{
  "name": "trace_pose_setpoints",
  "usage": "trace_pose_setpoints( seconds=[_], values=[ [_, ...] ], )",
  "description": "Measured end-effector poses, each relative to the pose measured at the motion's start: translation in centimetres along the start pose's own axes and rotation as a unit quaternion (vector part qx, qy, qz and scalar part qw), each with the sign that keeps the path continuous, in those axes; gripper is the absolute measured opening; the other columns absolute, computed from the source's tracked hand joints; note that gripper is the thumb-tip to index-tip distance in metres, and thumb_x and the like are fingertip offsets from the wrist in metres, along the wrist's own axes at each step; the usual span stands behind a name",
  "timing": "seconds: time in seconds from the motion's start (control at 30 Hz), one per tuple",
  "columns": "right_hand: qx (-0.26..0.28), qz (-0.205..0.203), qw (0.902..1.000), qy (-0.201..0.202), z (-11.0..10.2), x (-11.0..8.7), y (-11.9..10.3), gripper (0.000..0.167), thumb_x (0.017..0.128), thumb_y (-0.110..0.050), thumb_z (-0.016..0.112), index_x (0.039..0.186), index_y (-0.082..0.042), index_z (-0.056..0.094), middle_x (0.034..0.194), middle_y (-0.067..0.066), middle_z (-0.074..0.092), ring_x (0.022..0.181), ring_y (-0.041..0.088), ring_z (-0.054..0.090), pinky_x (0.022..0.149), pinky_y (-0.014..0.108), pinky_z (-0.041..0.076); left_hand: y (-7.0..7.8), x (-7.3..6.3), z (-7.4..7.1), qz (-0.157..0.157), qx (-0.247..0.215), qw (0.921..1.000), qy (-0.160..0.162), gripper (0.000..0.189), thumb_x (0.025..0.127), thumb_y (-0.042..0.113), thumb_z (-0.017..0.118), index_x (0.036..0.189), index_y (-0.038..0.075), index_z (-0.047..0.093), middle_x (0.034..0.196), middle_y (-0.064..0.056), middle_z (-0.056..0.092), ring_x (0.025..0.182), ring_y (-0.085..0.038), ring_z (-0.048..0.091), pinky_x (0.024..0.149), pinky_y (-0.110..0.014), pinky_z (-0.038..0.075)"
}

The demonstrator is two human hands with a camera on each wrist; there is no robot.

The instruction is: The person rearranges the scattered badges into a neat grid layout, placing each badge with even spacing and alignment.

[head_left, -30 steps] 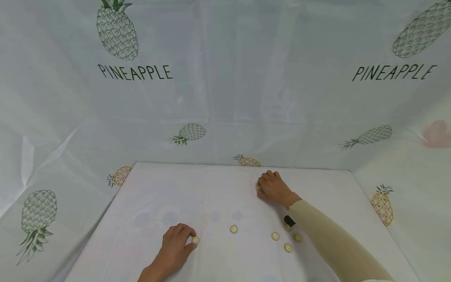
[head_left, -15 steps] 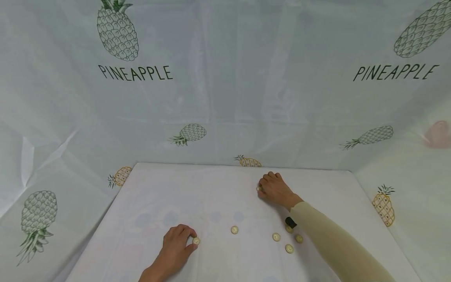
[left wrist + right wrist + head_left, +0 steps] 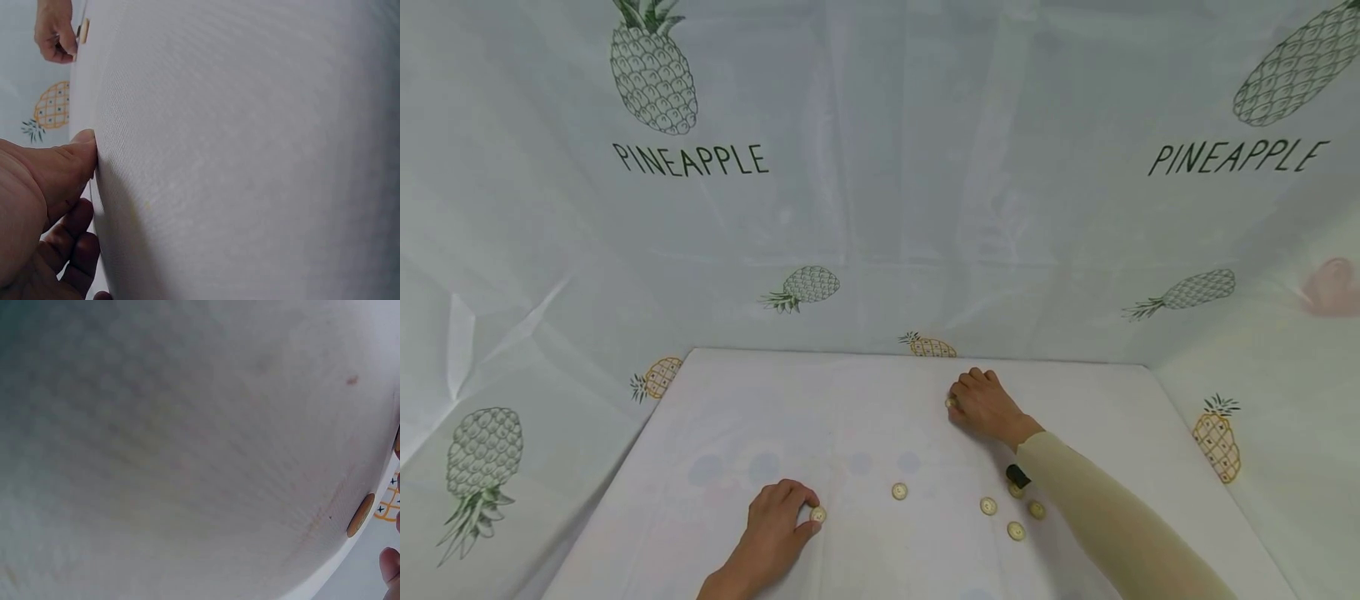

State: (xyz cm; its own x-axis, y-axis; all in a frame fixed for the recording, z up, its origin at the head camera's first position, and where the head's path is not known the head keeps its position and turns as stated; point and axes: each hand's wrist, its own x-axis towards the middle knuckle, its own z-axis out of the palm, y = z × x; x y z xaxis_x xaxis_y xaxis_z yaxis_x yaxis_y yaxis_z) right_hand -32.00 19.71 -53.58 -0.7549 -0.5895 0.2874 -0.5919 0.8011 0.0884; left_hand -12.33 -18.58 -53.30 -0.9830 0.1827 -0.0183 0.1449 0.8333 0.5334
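Observation:
My left hand (image 3: 771, 529) rests at the front left of the white-covered table (image 3: 760, 392), pinching a pale round button (image 3: 818, 515) between thumb and index finger. That button is out of sight in the left wrist view, where the left hand (image 3: 37, 206) shows with its fingertips at the cloth. Farther back, my right hand (image 3: 985, 404) holds a second button (image 3: 951, 402) near the table's far side, with its fingers curled and partly covering it. In the left wrist view the right hand (image 3: 57, 31) appears at the top left.
Between the hands lies a single button (image 3: 899, 492). Several more, among them one button (image 3: 988, 506), lie in a loose group beside the beige right sleeve (image 3: 1105, 508). A small black piece (image 3: 1018, 476) overlaps one of them. Pineapple-printed cloth (image 3: 925, 208) hangs behind the table.

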Motion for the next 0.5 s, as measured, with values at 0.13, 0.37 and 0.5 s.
trace_pose_setpoints(
  seconds=[0.13, 0.37, 0.5],
  values=[
    [0.002, -0.001, 0.9999, 0.010, 0.0, -0.2, 0.0, 0.016, 0.096, -0.027, 0.074, 0.097, -0.011, 0.071, 0.095, 0.004, 0.066, 0.088, 0.025, 0.051, 0.080, 0.042, 0.042, 0.0, 0.0, 0.0, 0.002, -0.001, 1.0000, 0.000, 0.020, 0.094, 0.024, 0.081, 0.104, 0.025, 0.064, 0.119, 0.001, 0.059, 0.121, -0.033, 0.053, 0.108, -0.066, 0.038],
    [0.003, 0.003, 0.9999, 0.012, -0.6, -0.4, -0.2, 0.018, 0.098, -0.027, 0.072, 0.100, -0.010, 0.073, 0.098, 0.005, 0.069, 0.089, 0.026, 0.052, 0.082, 0.044, 0.043, 0.0, 0.0, 0.1, 0.000, -0.001, 1.0000, 0.000, 0.019, 0.093, 0.024, 0.081, 0.104, 0.025, 0.065, 0.118, 0.001, 0.060, 0.120, -0.033, 0.053, 0.106, -0.066, 0.039],
    [0.003, 0.010, 0.9999, 0.011, -1.4, -0.9, -0.1, 0.020, 0.098, -0.025, 0.073, 0.105, -0.007, 0.075, 0.105, 0.008, 0.071, 0.094, 0.028, 0.054, 0.086, 0.047, 0.044, 0.0, 0.0, 0.1, -0.001, -0.005, 1.0000, 0.000, 0.018, 0.094, 0.023, 0.080, 0.104, 0.025, 0.065, 0.118, 0.000, 0.059, 0.121, -0.034, 0.053, 0.107, -0.067, 0.038]
  ],
)
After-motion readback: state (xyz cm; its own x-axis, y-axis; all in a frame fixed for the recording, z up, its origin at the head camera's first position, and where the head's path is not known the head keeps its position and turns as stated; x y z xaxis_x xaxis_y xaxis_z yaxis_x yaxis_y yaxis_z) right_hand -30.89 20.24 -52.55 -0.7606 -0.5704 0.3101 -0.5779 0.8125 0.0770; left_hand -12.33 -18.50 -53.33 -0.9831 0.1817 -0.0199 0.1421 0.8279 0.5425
